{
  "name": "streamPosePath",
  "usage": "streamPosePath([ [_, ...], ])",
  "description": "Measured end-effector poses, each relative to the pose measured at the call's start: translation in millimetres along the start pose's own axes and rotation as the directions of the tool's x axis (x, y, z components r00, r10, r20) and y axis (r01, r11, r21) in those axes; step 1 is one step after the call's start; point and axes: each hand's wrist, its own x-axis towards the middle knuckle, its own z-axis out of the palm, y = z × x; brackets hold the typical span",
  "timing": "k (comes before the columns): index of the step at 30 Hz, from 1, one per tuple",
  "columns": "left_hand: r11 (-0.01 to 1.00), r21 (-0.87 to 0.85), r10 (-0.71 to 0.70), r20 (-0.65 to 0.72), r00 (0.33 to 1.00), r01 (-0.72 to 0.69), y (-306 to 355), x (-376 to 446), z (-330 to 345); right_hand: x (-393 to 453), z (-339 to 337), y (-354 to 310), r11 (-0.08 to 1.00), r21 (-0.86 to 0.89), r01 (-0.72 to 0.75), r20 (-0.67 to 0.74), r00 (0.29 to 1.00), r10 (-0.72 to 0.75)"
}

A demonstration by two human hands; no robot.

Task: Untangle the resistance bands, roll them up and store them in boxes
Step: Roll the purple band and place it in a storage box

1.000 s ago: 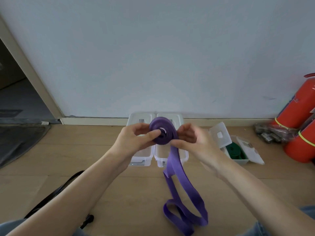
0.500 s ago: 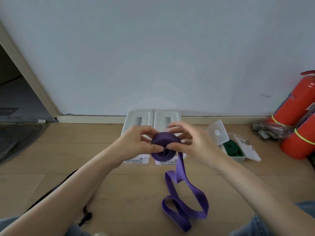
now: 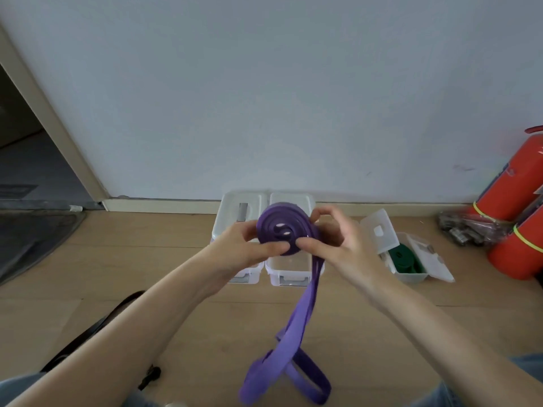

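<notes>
Across the lower half of the frame lies a light wooden floor (image 3: pixel 88 289), meeting a pale grey wall (image 3: pixel 264 83) above. At the right edge lean two red fire extinguishers (image 3: pixel 511 201). At centre, against the wall, stand two closed clear plastic boxes (image 3: pixel 289 271); right of them an open clear plastic box (image 3: pixel 411 273) holds a rolled green resistance band (image 3: pixel 404 258). Above the closed boxes, the left hand (image 3: pixel 244 245) and right hand (image 3: pixel 338 242) each pinch, grip clamped, the coiled part of a purple rubber resistance band (image 3: pixel 282 227); its loose tail hangs to the floor at lower centre.
</notes>
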Motion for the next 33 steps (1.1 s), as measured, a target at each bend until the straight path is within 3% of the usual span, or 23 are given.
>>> streamPosePath([
  [5, 0.973, 0.216, 0.048, 0.154, 0.987, -0.082, 9, -1, -7, 1, -11, -2, 0.973, -0.188, 0.136, 0.217, 0.972, -0.094],
  [7, 0.944, 0.307, 0.082, 0.133, 0.988, -0.12, 10, -2, -1, 2, -9, 3, 0.952, -0.251, 0.177, 0.223, 0.967, -0.121],
  [9, 0.942, 0.306, 0.123, 0.064, 0.99, -0.137, 12, -2, -1, 3, -10, 6, 0.98, -0.175, 0.095, 0.205, 0.977, -0.059],
  [12, 0.986, 0.1, 0.144, -0.079, 0.986, -0.136, 21, -2, -18, 3, -16, 12, 0.996, -0.07, -0.048, 0.215, 0.975, 0.063],
  [16, 0.955, -0.241, 0.122, -0.219, 0.968, -0.175, 25, -3, -25, -2, -8, 16, 0.977, 0.184, -0.106, 0.213, 0.975, 0.065],
  [21, 0.905, -0.378, 0.089, -0.283, 0.955, -0.196, 16, -2, -3, -2, 7, 10, 0.977, 0.188, -0.103, 0.134, 0.988, 0.079],
  [25, 0.892, -0.409, 0.119, -0.201, 0.972, -0.193, 8, -3, 13, -1, 8, 7, 0.976, 0.218, -0.011, 0.017, 1.0, 0.008],
  [27, 0.922, -0.35, 0.111, -0.164, 0.98, -0.163, 6, -3, 14, -2, 2, 7, 0.975, 0.224, 0.01, -0.003, 1.0, -0.01],
  [29, 0.987, -0.108, 0.105, -0.122, 0.987, -0.119, 9, -3, 5, -1, -9, 3, 0.99, 0.135, 0.048, -0.003, 0.999, -0.048],
  [33, 0.948, 0.27, 0.155, 0.077, 0.985, -0.17, 21, -4, -6, 2, -20, -7, 0.976, -0.148, 0.159, 0.174, 0.976, -0.133],
])
